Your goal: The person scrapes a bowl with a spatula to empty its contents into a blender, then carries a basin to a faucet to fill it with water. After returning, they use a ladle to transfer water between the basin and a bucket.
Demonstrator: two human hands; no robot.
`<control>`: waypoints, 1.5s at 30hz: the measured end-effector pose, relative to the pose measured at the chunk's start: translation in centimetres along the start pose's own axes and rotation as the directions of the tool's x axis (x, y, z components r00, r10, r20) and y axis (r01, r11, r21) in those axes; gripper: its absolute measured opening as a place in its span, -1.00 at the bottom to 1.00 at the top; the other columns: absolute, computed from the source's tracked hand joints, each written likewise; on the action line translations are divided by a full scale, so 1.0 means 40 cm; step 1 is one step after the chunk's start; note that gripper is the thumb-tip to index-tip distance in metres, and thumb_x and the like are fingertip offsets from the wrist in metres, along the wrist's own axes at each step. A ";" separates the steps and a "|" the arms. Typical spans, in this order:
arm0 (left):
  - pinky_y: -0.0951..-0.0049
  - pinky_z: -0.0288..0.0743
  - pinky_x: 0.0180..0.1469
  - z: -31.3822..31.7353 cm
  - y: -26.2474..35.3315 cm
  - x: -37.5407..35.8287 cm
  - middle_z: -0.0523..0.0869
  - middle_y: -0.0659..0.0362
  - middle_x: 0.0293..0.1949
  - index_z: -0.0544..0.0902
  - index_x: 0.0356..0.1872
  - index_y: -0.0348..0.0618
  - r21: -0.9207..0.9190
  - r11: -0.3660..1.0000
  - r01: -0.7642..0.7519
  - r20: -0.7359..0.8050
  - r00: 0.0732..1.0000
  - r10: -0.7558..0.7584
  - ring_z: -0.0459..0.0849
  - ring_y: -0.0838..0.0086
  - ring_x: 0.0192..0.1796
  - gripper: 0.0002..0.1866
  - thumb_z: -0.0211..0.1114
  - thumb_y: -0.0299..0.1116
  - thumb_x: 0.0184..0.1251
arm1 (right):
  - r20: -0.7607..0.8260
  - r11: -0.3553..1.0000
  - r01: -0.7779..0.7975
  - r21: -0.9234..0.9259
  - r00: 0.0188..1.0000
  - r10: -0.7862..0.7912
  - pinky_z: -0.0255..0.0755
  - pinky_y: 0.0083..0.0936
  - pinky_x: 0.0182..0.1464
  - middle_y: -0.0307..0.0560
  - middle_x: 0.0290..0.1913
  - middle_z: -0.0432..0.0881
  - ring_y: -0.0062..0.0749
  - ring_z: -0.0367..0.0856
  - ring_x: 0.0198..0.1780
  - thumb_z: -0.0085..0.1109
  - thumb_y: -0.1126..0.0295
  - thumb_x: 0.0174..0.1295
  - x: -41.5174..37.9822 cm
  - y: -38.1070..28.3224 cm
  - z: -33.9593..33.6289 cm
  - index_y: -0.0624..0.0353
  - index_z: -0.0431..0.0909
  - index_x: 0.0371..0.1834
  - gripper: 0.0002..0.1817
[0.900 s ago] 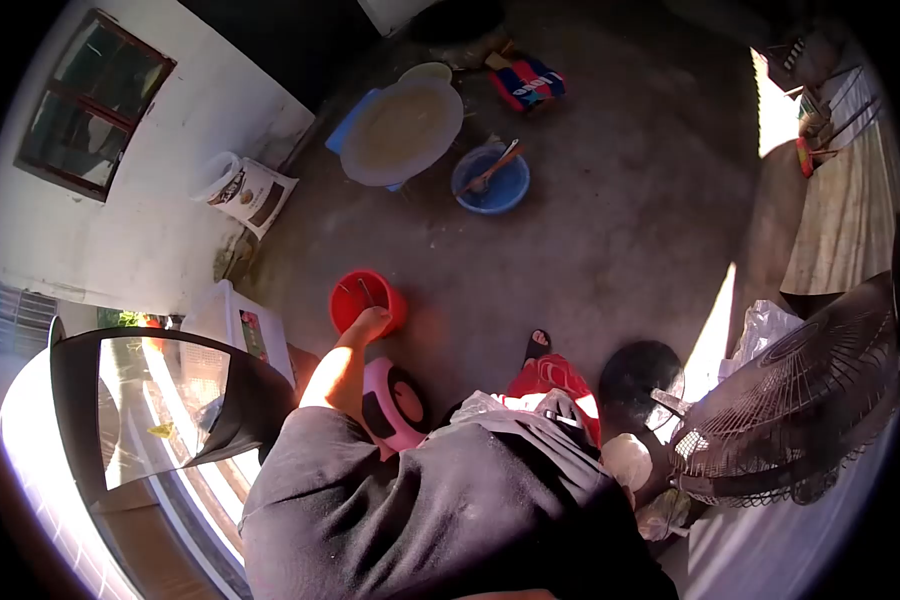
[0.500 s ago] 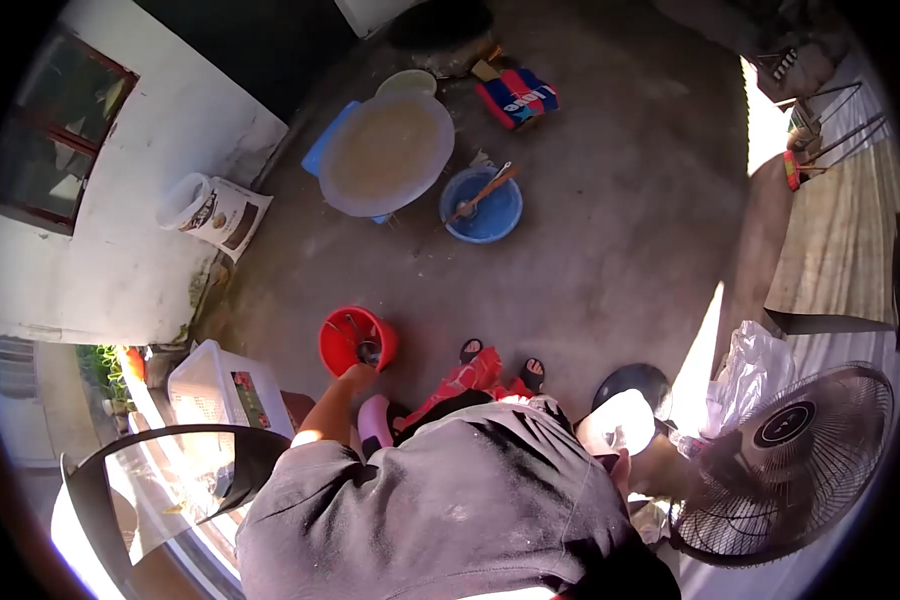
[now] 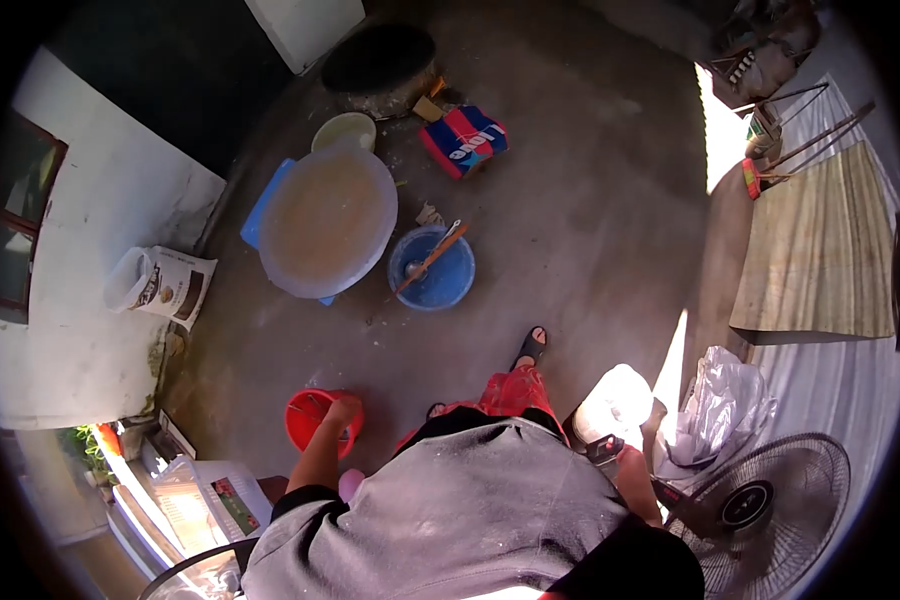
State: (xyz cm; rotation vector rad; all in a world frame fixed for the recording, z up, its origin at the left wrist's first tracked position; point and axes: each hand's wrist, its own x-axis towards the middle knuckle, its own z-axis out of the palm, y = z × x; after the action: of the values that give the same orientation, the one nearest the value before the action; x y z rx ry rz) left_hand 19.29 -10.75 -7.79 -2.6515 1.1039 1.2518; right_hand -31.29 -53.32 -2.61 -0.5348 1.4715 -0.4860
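The left hand [image 3: 344, 409] reaches into the mouth of the red bucket [image 3: 298, 424], over its inner side; from here I can't tell whether its fingers are apart or closed on something. The right hand [image 3: 630, 462] is at a small dark object [image 3: 603, 449], just beside a glaring white container [image 3: 618, 398]; whether the fingers clamp it, I can't make out.

Red-clad legs [image 3: 515, 392] stand between the hands. Near the right hand, a fan [image 3: 748, 505] and a clear plastic bag [image 3: 718, 405] crowd its outer side. To the left hand's outer side sits a white crate [image 3: 195, 500]. Beyond it, on the floor [image 3: 580, 220], are a blue basin [image 3: 452, 290] holding a wooden-handled utensil [image 3: 435, 257] and a big round tray [image 3: 330, 220].
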 end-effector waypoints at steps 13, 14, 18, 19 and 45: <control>0.45 0.43 -0.34 -0.153 0.557 0.150 0.55 0.26 -0.35 0.55 -0.09 -0.05 -0.773 0.293 0.563 0.366 0.773 -0.518 0.50 0.50 -0.31 -0.70 0.11 -0.22 0.17 | 0.396 0.968 0.141 -0.209 0.917 -0.049 0.45 -0.46 -0.25 -0.09 -0.28 0.50 -0.36 0.52 -0.27 -0.21 0.19 0.13 0.484 -0.657 0.347 0.23 0.40 -0.30 -0.68; 0.45 0.43 -0.34 -0.143 0.575 0.177 0.55 0.26 -0.35 0.55 -0.09 -0.05 -0.785 0.260 0.562 0.378 0.767 -0.518 0.50 0.50 -0.31 -0.70 0.11 -0.22 0.17 | 0.409 0.959 0.150 -0.239 0.912 -0.041 0.45 -0.46 -0.25 -0.09 -0.28 0.50 -0.36 0.52 -0.27 -0.21 0.19 0.13 0.547 -0.708 0.372 0.23 0.40 -0.30 -0.68; 0.38 0.45 -0.31 -0.141 0.634 0.312 0.56 0.24 -0.32 0.54 -0.09 -0.04 -0.790 0.190 0.583 0.413 0.735 -0.538 0.50 0.50 -0.31 -0.69 0.12 -0.20 0.18 | 0.447 0.925 -0.011 -0.381 0.873 0.195 0.38 -0.41 -0.56 -0.10 -0.47 0.45 -0.38 0.46 -0.55 -0.17 0.23 0.12 0.789 -0.892 0.493 0.20 0.35 -0.28 -0.74; 0.37 0.45 -0.32 -0.144 0.646 0.352 0.56 0.24 -0.32 0.54 -0.08 -0.05 -0.794 0.153 0.589 0.424 0.716 -0.554 0.50 0.50 -0.31 -0.69 0.12 -0.19 0.18 | 0.377 0.864 0.055 -0.500 0.912 0.160 0.36 -0.46 -0.61 -0.11 -0.48 0.44 -0.40 0.45 -0.58 -0.13 0.28 0.11 0.789 -0.950 0.572 0.19 0.33 -0.27 -0.78; 0.31 0.40 0.01 -0.435 1.627 1.047 0.56 -0.10 -0.04 0.37 0.09 -0.34 -0.791 -0.610 0.045 0.537 0.529 -0.657 0.56 0.17 -0.02 -0.42 0.07 -0.08 0.17 | 0.493 -0.192 0.788 -0.585 0.533 0.688 0.34 -0.51 -0.12 -0.20 -0.11 0.50 -0.48 0.48 -0.20 0.05 0.41 -0.06 1.109 -1.217 1.854 0.08 0.33 0.08 -0.48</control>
State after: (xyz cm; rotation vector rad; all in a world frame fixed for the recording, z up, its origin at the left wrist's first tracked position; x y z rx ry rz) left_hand 10.08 -89.53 -6.55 -2.9544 -2.8205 1.3646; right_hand 45.62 -115.83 -6.19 -1.9407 0.2499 1.2325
